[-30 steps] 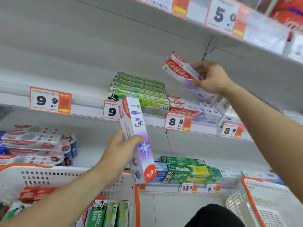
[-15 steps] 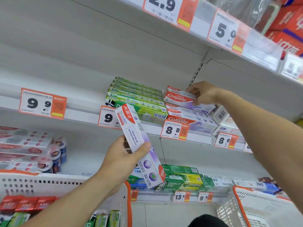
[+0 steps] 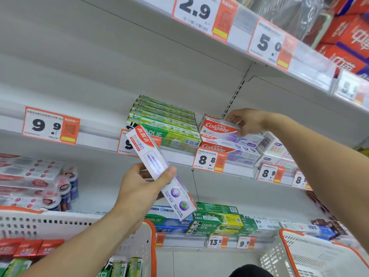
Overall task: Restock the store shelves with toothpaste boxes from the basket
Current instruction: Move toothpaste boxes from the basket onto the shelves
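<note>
My left hand [image 3: 139, 188] grips a white and purple Colgate box [image 3: 159, 170], tilted with its red end up, in front of the middle shelf [image 3: 95, 142]. My right hand [image 3: 246, 121] holds the far end of another Colgate box [image 3: 216, 127] lying on top of a stack of Colgate boxes [image 3: 229, 150] on that shelf, right of a pile of green Darlie boxes [image 3: 165, 124]. The white basket with an orange rim [image 3: 79, 226] at the lower left holds red and green toothpaste boxes [image 3: 30, 250].
A second white and orange basket [image 3: 311, 256] sits at the lower right. Price tags [image 3: 209, 160] line the shelf edges. The lower shelf carries green and blue Darlie boxes [image 3: 215, 222]. Packs with small bottles [image 3: 40, 182] fill the left. Red cartons [image 3: 347, 37] stand on the top shelf.
My right hand lowered its Colgate box from the air onto the stack on the middle shelf. My left hand tilted its box and stayed in front of the shelf.
</note>
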### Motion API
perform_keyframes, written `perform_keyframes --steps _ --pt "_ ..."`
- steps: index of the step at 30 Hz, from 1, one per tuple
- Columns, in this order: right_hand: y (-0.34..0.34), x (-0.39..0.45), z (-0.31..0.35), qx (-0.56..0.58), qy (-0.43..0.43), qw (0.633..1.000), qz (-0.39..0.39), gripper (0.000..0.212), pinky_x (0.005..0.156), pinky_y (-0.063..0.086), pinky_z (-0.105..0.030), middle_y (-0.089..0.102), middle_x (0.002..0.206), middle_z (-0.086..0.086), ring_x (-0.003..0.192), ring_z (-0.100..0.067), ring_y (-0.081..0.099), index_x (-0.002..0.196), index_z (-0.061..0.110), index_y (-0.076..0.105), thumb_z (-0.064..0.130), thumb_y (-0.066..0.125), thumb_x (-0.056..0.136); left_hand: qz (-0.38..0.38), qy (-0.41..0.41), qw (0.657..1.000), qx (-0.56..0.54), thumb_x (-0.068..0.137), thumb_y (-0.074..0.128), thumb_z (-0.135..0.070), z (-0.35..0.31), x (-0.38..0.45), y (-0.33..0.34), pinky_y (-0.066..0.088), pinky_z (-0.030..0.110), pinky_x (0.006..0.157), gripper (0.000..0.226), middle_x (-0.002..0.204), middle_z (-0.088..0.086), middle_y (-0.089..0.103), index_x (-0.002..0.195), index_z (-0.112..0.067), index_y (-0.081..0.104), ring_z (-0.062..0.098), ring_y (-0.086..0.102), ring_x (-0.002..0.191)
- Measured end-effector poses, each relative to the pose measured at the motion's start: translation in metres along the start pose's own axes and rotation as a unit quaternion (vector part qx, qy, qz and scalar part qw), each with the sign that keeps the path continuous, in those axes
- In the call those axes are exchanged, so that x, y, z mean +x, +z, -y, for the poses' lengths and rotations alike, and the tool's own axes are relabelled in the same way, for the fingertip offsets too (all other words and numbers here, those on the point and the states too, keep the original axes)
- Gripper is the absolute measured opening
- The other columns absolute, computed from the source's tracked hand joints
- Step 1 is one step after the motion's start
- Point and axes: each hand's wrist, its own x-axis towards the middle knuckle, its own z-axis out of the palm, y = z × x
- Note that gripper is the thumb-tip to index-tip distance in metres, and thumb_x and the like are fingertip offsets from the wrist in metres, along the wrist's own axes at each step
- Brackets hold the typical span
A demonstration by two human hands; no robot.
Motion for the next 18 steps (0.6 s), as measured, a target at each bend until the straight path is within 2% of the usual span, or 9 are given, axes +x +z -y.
perform_keyframes --steps 3,6,9,10,12,14,15,16,18 --pt "0.000 -0.002 0.000 -0.006 -0.002 1.000 0.004 0.054 0.103 0.049 -0.042 0.062 0.124 0.001 0.112 -0.024 0.060 0.122 0.028 0.050 0.002 0.075 0.082 -0.006 0.004 1.000 -0.002 0.069 0.082 -0.025 -0.001 0.000 -0.002 0.062 0.045 0.080 0.051 0.101 0.008 0.074 0.113 -0.010 0.062 0.023 0.076 0.086" --pt "0.003 -0.003 0.002 -0.022 0.002 1.000 -0.005 0.056 0.104 0.048 -0.041 0.062 0.128 -0.002 0.112 -0.024 0.059 0.128 0.024 0.050 0.003 0.075 0.082 -0.006 0.005 1.000 0.000 0.066 0.082 -0.028 -0.003 0.000 -0.002 0.062 0.045 0.081 0.054 0.101 0.007 0.074 0.113 -0.011 0.062 0.022 0.076 0.086" --pt "0.003 -0.009 0.008 -0.065 0.003 0.998 -0.009 0.061 0.107 0.044 -0.040 0.057 0.135 -0.001 0.122 -0.025 0.056 0.134 0.024 0.049 0.007 0.076 0.082 -0.003 0.009 1.000 0.001 0.068 0.082 -0.027 -0.003 -0.001 -0.002 0.062 0.044 0.079 0.051 0.098 0.005 0.075 0.112 -0.011 0.062 0.021 0.076 0.085" --pt "0.002 -0.014 0.014 -0.088 -0.012 0.995 -0.038 0.064 0.107 0.042 -0.039 0.055 0.138 -0.001 0.125 -0.025 0.054 0.137 0.025 0.049 0.011 0.078 0.082 -0.002 0.012 1.000 0.001 0.065 0.082 -0.029 -0.003 -0.002 -0.002 0.062 0.043 0.078 0.053 0.097 0.005 0.075 0.111 -0.011 0.062 0.021 0.076 0.085" --pt "0.003 -0.029 0.036 -0.081 -0.085 0.981 -0.155 0.059 0.106 0.042 -0.035 0.055 0.139 -0.005 0.124 -0.023 0.054 0.138 0.020 0.051 0.017 0.076 0.085 -0.001 0.020 1.000 0.004 0.059 0.082 -0.033 -0.003 -0.002 -0.001 0.062 0.041 0.075 0.057 0.098 0.005 0.075 0.109 -0.012 0.063 0.021 0.076 0.085" --pt "0.012 -0.053 0.069 0.033 -0.179 0.954 -0.238 0.038 0.100 0.049 -0.034 0.066 0.122 -0.005 0.109 -0.019 0.063 0.127 0.014 0.061 0.019 0.072 0.090 -0.003 0.032 0.999 0.010 0.057 0.083 -0.035 -0.004 -0.001 -0.002 0.062 0.034 0.068 0.059 0.098 0.005 0.074 0.109 -0.013 0.063 0.019 0.076 0.083" --pt "0.020 -0.065 0.086 0.114 -0.208 0.947 -0.217 0.030 0.095 0.053 -0.036 0.071 0.111 -0.004 0.100 -0.019 0.067 0.120 0.013 0.065 0.021 0.071 0.092 -0.006 0.041 0.999 0.017 0.056 0.083 -0.036 -0.004 -0.001 -0.002 0.060 0.030 0.064 0.060 0.098 0.004 0.073 0.109 -0.015 0.063 0.017 0.076 0.082" --pt "0.030 -0.077 0.102 0.187 -0.221 0.944 -0.157 0.026 0.090 0.056 -0.038 0.073 0.103 -0.004 0.093 -0.020 0.070 0.116 0.013 0.066 0.024 0.070 0.093 -0.011 0.050 0.998 0.027 0.055 0.083 -0.037 -0.004 -0.001 -0.002 0.059 0.026 0.060 0.061 0.098 0.003 0.073 0.108 -0.016 0.062 0.015 0.075 0.081" --pt "0.055 -0.092 0.125 0.275 -0.213 0.938 -0.009 0.035 0.083 0.060 -0.041 0.073 0.103 -0.008 0.091 -0.022 0.073 0.122 0.014 0.060 0.032 0.065 0.093 -0.020 0.068 0.996 0.049 0.055 0.084 -0.037 -0.006 -0.001 -0.002 0.057 0.021 0.057 0.062 0.097 0.003 0.071 0.110 -0.017 0.061 0.006 0.073 0.076"
